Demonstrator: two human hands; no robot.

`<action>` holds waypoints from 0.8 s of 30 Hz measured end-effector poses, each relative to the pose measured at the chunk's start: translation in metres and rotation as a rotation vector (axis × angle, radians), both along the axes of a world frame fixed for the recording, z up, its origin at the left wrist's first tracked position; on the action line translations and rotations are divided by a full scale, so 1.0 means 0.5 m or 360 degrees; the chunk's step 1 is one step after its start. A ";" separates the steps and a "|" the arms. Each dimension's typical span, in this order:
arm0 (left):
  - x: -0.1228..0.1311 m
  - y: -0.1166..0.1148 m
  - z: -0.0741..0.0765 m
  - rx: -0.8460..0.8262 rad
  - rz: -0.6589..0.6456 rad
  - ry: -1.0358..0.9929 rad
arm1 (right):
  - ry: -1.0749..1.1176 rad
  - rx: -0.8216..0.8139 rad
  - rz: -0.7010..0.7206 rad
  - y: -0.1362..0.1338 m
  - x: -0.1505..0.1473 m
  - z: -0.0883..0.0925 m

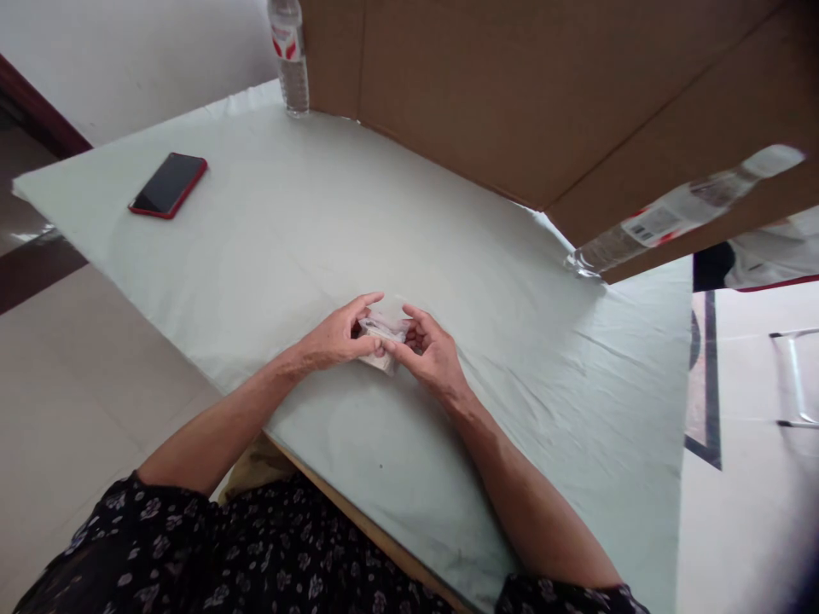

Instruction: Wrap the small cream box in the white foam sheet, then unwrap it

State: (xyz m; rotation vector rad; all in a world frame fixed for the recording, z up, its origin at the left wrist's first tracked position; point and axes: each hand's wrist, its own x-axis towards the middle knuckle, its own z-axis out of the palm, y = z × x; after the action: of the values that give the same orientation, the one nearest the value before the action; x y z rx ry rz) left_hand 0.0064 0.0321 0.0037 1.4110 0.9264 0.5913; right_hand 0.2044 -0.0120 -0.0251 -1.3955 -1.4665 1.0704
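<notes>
Between my two hands is a small packet in clear plastic wrapping [382, 334], low over the pale green tablecloth. My left hand [342, 334] grips its left side, the thumb lying across the near face. My right hand [432, 348] holds the right side, its thumb pressed close to the left thumb and its index finger raised. Loose clear film stands up at the packet's top. What lies inside the wrapping is whitish and too small to make out.
A phone with a red case [169, 185] lies at the far left of the tablecloth [269, 230]. Brown cardboard panels [448, 94] stand along the back, with one water bottle [291, 64] at their left end and another water bottle [671, 217] at the right.
</notes>
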 end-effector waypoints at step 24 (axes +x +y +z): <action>-0.011 0.016 -0.006 0.0049 -0.0053 0.0041 | -0.0174 0.0389 -0.0132 0.023 -0.039 0.068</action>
State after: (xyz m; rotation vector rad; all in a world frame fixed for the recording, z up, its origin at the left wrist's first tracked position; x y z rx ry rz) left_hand 0.0010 0.0403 0.0006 1.4616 0.9159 0.5660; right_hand 0.1849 -0.0006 0.0090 -1.3442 -1.5464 0.7452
